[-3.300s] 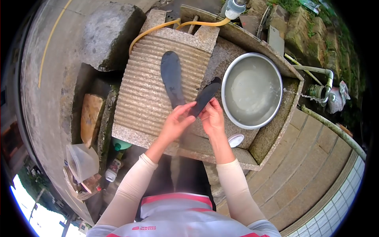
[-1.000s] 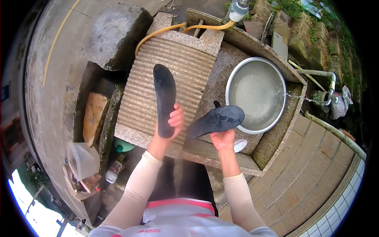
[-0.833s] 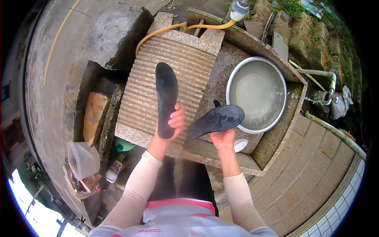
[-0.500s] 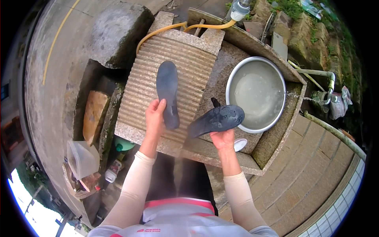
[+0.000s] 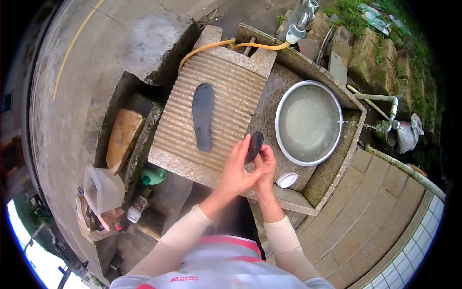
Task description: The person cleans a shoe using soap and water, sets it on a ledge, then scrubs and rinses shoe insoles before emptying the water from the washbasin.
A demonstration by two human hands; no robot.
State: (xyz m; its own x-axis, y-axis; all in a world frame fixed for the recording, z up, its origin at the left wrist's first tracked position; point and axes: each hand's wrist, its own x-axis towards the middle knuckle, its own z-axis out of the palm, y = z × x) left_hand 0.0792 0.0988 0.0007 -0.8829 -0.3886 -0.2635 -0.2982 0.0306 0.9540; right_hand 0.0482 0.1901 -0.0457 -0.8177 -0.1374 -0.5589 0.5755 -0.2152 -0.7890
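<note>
A dark insole (image 5: 255,146) is held upright between my two hands, its rounded end facing up and its lower part hidden by the fingers. My left hand (image 5: 237,166) presses its fingers along the near side, and my right hand (image 5: 264,169) grips it from the right. A second dark insole (image 5: 203,118) lies flat on the ribbed stone washboard (image 5: 231,91), to the left of my hands. The metal basin (image 5: 308,123) of cloudy water stands to the right. Close to my right hand sits a white oval object (image 5: 287,180), perhaps a brush.
The stone sink's raised wall (image 5: 332,180) borders the basin. A yellow hose (image 5: 207,46) crosses the washboard's far end. At right, water runs near a bent pipe (image 5: 393,108). A clear plastic container (image 5: 103,190) and a green bottle (image 5: 153,177) stand at lower left.
My left hand has left the insole on the washboard and moved right to the other one. That insole has turned from lying sideways to nearly end-on, drawn between both hands.
</note>
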